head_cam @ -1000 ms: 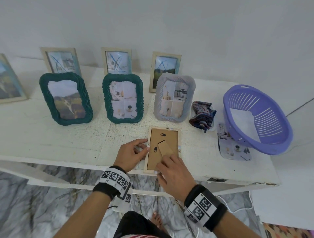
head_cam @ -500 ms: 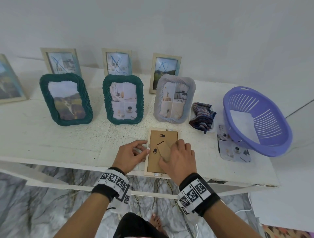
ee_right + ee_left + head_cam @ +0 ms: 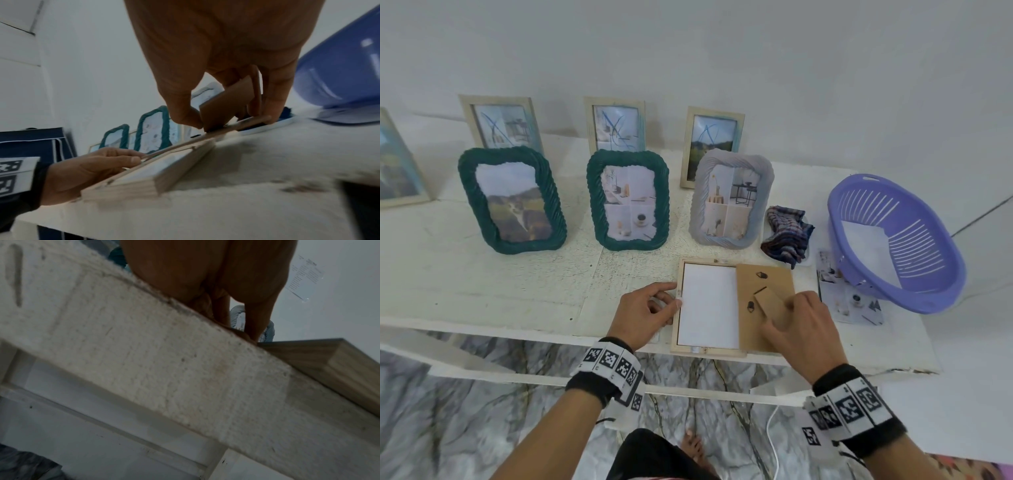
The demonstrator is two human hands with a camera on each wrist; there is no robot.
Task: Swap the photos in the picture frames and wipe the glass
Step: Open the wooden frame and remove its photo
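Item: 1 wooden frame [image 3: 676, 318] face-down at the table [image 3: 482, 291] edge, my left hand [image 3: 643, 313] pinching its left rail, my right hand [image 3: 799, 330] gripping the backing board [image 3: 753, 329] by its stand, slid rightward; light, stiff, glass likely fragile.

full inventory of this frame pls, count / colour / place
Open frame: 1, pale wood, face down at table's front edge, white photo back showing.
Backing board: 1, brown, shifted right off the frame.
Woven frames: 2 green, 1 grey, standing mid-table.
Wood frames: 3 at back, 1 far left.
Cloth: 1, checked, beside grey frame.
Basket: 1, purple, right.
Loose photo: 1, under basket edge.
Table: 1, white.
Left hand: on frame's left edge.
Right hand: pinching board's stand.
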